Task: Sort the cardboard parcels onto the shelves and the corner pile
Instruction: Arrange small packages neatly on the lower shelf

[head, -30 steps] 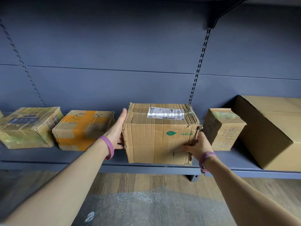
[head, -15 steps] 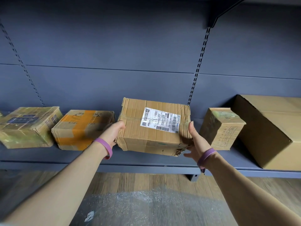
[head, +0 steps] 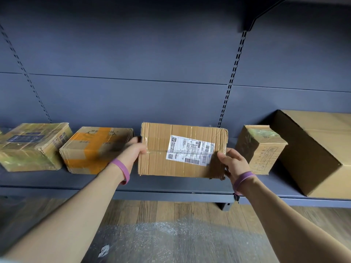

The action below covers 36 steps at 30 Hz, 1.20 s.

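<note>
Here the labelled parcel point(head: 163, 158) is held over the grey shelf point(head: 171, 186), in the gap between the orange-taped parcel point(head: 91, 149) and the small upright parcel point(head: 260, 149). It is tipped so its shipping label point(head: 190, 149) faces the person, probably so the label can be read or left showing once the box is down. The left hand point(head: 133, 150) grips the left edge, thumb on the front and fingers curled behind. The right hand point(head: 234, 163) clasps the crumpled lower right corner the same way. A grip on both sides suits a dented box and lets it be turned and lowered evenly. Whether its far edge already touches the shelf cannot be told. The row looks ordered side by side: a yellow-taped parcel point(head: 32, 147) sits at far left and a large plain carton point(head: 313, 149) at far right, each apart from its neighbour. Behind stands a dark blue back panel point(head: 133, 54) with a slotted upright point(head: 233, 78) and a bracket point(head: 262, 14) for a higher shelf. Below lies a wood-plank floor point(head: 171, 209), with what seems to be a clear plastic sheet point(head: 171, 242) spread on it.
</note>
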Motion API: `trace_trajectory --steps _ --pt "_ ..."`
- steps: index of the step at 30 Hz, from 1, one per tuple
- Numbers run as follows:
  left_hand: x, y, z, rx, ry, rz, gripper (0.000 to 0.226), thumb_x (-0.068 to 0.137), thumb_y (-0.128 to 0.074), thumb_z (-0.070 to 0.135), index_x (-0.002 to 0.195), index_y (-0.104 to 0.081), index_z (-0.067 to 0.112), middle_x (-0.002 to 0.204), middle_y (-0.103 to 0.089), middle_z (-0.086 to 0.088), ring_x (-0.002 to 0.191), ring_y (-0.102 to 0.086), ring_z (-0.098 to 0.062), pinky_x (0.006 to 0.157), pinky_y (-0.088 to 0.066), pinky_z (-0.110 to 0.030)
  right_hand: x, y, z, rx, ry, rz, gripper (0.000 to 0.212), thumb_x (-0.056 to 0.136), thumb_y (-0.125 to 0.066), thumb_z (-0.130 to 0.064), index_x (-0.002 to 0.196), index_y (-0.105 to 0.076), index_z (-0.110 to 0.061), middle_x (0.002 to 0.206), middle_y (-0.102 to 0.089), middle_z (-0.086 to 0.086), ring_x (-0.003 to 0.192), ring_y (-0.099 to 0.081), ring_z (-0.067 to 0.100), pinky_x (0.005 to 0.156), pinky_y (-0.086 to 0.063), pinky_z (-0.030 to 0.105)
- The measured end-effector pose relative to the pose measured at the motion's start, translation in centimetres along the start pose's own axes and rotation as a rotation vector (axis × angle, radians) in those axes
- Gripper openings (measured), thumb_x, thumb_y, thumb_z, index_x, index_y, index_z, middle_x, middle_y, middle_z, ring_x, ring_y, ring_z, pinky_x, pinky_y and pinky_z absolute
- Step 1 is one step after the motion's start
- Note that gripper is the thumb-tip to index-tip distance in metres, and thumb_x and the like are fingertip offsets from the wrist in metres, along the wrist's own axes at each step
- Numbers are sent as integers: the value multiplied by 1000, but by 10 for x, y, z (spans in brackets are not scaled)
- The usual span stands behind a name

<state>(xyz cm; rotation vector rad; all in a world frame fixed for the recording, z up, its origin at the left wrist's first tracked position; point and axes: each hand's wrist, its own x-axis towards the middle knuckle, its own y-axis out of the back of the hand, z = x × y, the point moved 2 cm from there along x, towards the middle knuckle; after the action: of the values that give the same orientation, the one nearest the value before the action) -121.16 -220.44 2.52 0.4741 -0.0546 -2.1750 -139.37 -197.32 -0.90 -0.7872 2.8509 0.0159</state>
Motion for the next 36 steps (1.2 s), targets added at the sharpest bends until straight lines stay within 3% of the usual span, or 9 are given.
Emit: trace_trajectory --steps 2,6,8,12,16,20,25,33,36 --pt "-9 -2 2 -144 -11 -47 26 101 -48 21 122 -62 14 122 -64 -16 127 -52 -37 99 -45 -45 0 0 0 16 10 -1 13 96 -58 -2 91 -62 -13 94 -68 13 89 -62 29 86 -52 49" --pt "-5 -1 -2 -186 29 -82 55 89 -36 77 111 -57 31 111 -63 0 111 -53 -22 108 -34 -50 -3 -2 -3 -1 53 -38 16 91 -61 4 93 -61 -12 90 -69 7 89 -63 27 79 -54 45" --pt "1 -2 -6 -152 47 -82 45 94 -42 67 116 -53 29 108 -64 0 113 -53 -24 110 -32 -50 -7 -6 -5 47 36 -81 9 89 -66 -11 96 -61 -14 90 -68 3 84 -63 20 70 -51 34" --pt "8 1 -14 -137 50 6 41 93 -61 34 128 -55 13 121 -65 -10 116 -58 -31 108 -38 -49 -2 -12 4 57 -113 -157 72 68 -66 -72 124 -59 -27 114 -67 -4 105 -62 17 92 -49 46" --pt "17 -1 -11 -50 78 3 48 91 -59 4 137 -47 4 130 -57 -19 120 -56 -39 104 -45 -55 6 -17 11 1 -87 -80 36 92 -67 -24 125 -56 -15 108 -68 2 90 -64 14 74 -50 32" --pt "16 -4 -18 177 49 76 67 86 -56 -15 148 -37 3 143 -48 -20 134 -45 -35 102 -43 -41 20 -18 20 -245 -3 -72 45 81 -74 3 120 -51 3 98 -66 9 82 -64 20 62 -53 24" --pt "23 -6 -48 186 -11 33 60 80 -61 -20 134 -45 2 130 -58 -16 124 -54 -33 97 -44 -39 31 -19 40 -550 18 38 55 78 -75 1 113 -35 -14 95 -50 1 91 -53 21 82 -51 40" --pt "54 -23 -80 118 -13 76 53 80 -62 -17 124 -52 10 118 -63 -11 112 -59 -30 102 -46 -45 53 -32 73 -535 -64 41 46 78 -66 6 116 -42 -5 105 -60 13 99 -61 30 88 -54 44" --pt "62 -27 -84 127 -15 78 42 81 -60 -16 110 -50 11 114 -63 -11 107 -59 -29 100 -47 -44 59 -36 79 -500 -60 48 39 82 -69 2 113 -47 -6 94 -57 3 88 -57 20 74 -49 30"
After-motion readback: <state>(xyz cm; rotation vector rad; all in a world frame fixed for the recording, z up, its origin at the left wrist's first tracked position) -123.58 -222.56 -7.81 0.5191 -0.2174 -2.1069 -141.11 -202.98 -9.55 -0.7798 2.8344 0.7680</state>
